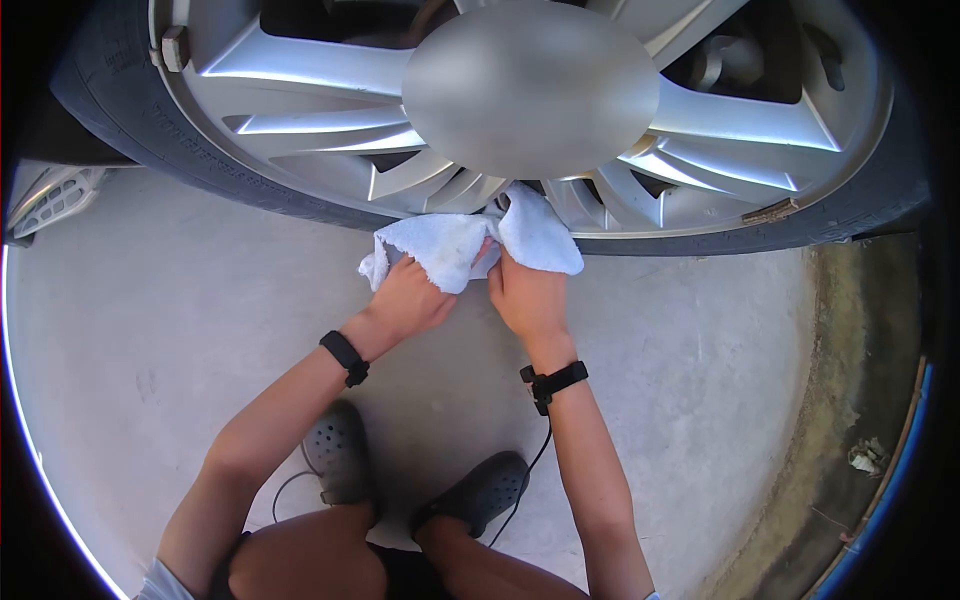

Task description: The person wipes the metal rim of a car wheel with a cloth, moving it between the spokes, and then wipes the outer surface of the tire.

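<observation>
Both hands gripped a white cloth [470, 245] at the bottom edge of a silver alloy wheel [700, 120]. Left hand [408, 298] clenched on the cloth's left portion; right hand [527, 297] clenched on its right portion, pressing the cloth against the rim where it met the tyre [180, 140]. Black wristbands on both wrists. Grey clogs [340, 455] stood on the concrete floor [200, 300] below
</observation>
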The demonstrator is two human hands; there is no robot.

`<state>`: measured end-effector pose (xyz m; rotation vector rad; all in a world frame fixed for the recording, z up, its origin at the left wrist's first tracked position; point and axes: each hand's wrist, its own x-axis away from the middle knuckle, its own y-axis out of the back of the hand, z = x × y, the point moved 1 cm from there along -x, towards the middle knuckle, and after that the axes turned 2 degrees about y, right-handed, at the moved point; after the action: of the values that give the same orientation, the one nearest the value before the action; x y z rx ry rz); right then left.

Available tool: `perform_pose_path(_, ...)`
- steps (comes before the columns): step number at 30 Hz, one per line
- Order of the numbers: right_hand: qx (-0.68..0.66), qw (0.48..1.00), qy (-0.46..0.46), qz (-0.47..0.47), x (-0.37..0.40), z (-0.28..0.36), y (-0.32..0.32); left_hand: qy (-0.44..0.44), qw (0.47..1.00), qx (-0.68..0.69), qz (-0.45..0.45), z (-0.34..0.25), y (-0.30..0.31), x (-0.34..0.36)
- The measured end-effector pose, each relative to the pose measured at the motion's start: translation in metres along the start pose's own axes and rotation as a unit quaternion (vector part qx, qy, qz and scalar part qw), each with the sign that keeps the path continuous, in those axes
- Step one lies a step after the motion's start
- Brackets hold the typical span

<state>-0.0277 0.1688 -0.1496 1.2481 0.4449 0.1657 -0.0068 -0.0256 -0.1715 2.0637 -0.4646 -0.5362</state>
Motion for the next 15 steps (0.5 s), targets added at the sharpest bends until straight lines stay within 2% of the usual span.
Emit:
perform_pose_path(3, 0.009, 0.999, -0.001, -0.032, 0.014, 0.001, 0.013, 0.017, 0.999, 0.010, 0.029, -0.012, 0.015, -0.005)
perform_pose_path(7, -0.009, 1.000, -0.008, -0.008, 0.029, 0.003, 0.029, -0.063, 0.996, 0.000, -0.067, -0.026, 0.036, -0.016)
perform_pose_path(9, -0.011, 0.999, 0.009, -0.042, 0.029, 0.005, 0.040, -0.097, 0.990, -0.028, -0.097, -0.038, 0.051, -0.023)
perform_pose_path(12, 0.028, 0.991, 0.041, -0.126, 0.019, 0.010, 0.062, -0.065, 0.980, 0.038, -0.184, -0.050, 0.065, -0.026)
perform_pose_path(13, 0.049, 0.985, 0.051, -0.160, 0.012, 0.012, 0.070, -0.079, 0.964, 0.043, -0.250, -0.049, 0.064, -0.029)
perform_pose_path(15, 0.025, 0.970, 0.060, -0.233, -0.002, 0.016, 0.086, -0.114, 0.953, -0.049, -0.275, -0.053, 0.081, -0.026)
